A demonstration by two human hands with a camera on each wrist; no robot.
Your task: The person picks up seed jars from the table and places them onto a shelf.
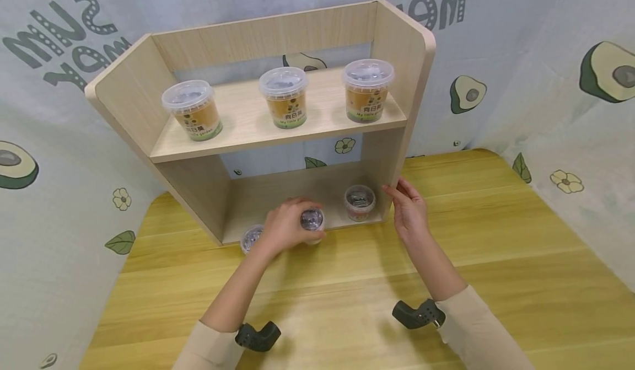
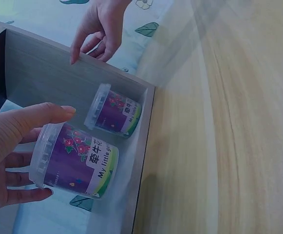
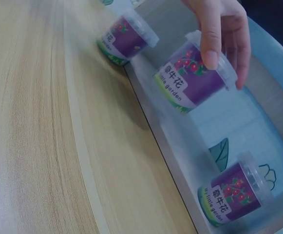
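My left hand grips a small clear-lidded plastic cup by its lid, fingers and thumb around the rim. The cup has a purple label with red flowers and is at the front edge of the shelf unit's lower board. A matching purple cup stands on that board at the right. Another purple cup is at the left end, partly behind my left forearm in the head view. My right hand holds the front edge of the right side panel, thumb at the edge and fingers outside.
Three orange-labelled cups, left, middle and right, stand spaced out on the upper board. The wooden shelf unit rests on a wood-grain table. Behind hangs a patterned cloth with avocados.
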